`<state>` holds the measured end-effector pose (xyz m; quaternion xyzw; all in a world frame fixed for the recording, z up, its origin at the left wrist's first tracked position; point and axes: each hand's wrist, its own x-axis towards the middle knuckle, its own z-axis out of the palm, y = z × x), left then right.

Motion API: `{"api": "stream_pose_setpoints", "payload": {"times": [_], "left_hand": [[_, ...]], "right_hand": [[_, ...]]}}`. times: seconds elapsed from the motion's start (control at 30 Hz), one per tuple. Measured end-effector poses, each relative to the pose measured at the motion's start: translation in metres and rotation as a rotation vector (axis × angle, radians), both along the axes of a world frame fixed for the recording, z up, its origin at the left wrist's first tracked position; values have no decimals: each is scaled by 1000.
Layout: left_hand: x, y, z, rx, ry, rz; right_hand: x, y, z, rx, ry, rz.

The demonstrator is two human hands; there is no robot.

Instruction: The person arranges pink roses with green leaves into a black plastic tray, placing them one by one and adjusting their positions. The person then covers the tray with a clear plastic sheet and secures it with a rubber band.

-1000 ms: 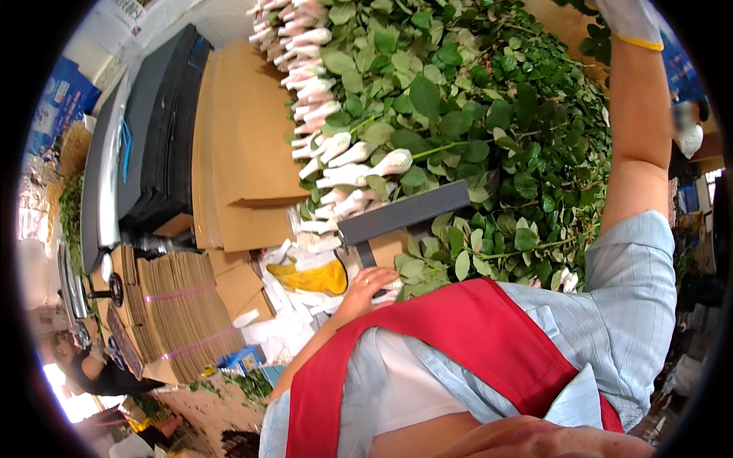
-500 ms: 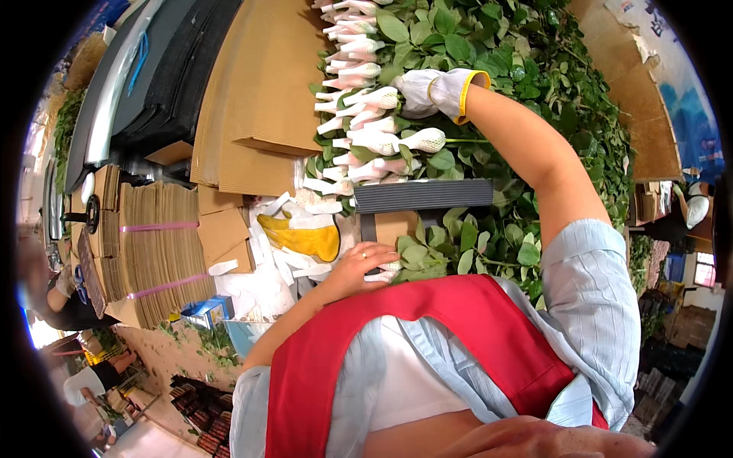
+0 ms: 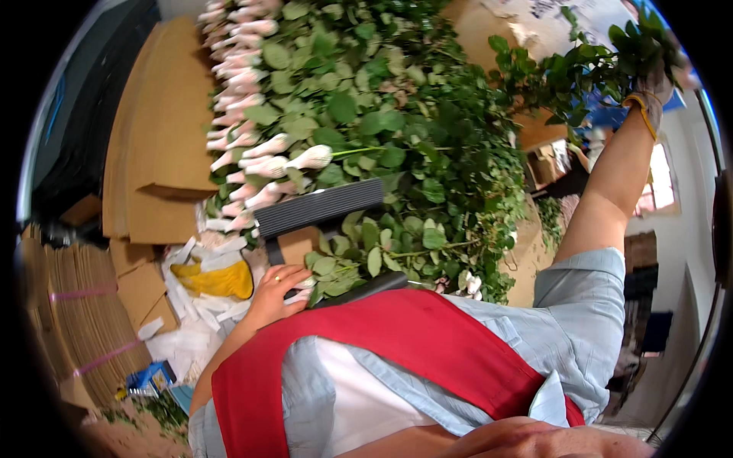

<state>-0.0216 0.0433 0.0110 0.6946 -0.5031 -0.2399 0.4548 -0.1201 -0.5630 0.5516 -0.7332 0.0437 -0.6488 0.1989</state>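
Observation:
My left hand (image 3: pixel 279 288), bare with a ring, has curled fingers around the white-netted head of a rose (image 3: pixel 304 287) close to my apron. This rose's leafy stem (image 3: pixel 374 256) lies to the right, beside a black ridged bar (image 3: pixel 321 208). Far up at the right, my gloved right hand (image 3: pixel 655 85) grips a leafy rose stem (image 3: pixel 588 72), raised off the pile; leaves partly hide its fingers. In the middle, many roses with netted heads (image 3: pixel 263 166) lie in a row, heads left, leaves (image 3: pixel 374 99) right.
Tall cardboard sheets (image 3: pixel 164 114) stand left of the rose heads. A yellow and white glove (image 3: pixel 214 278) lies among white net sleeves. Bundled cardboard (image 3: pixel 76 305) with pink straps and a blue box (image 3: pixel 153 378) are at the lower left.
My right hand has gone from the row of rose heads out to the far right, where it now holds a leafy stem. The view has swung right; my left hand stays by the netted rose.

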Motion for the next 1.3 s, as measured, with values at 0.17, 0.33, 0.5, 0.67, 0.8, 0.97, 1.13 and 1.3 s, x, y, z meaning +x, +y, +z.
{"api": "stream_pose_setpoints", "payload": {"times": [0.17, 0.33, 0.5, 0.67, 0.8, 0.97, 1.13, 1.3], "left_hand": [[0, 1, 1, -40, -48, 30], [12, 8, 9, -15, 30, 75], [8, 35, 141, -763, 247, 351], [4, 49, 180, -476, -521, 471], [-12, 52, 185, -593, -781, 419], [-50, 131, 157, -486, -562, 467], [-59, 193, 128, 728, -337, 465], [-55, 117, 199, 212, -735, 607]], "right_hand": [[-41, 91, 14, -190, -43, 33], [-9, 270, -101, -549, 450, 219], [48, 379, -250, -682, 789, 695], [72, 402, -293, -709, 1048, 704], [77, 423, -291, -654, 1075, 870], [84, 426, -320, -947, 962, 867], [98, 431, -322, -910, 941, 735], [98, 467, -334, -1045, 851, 606]]}}
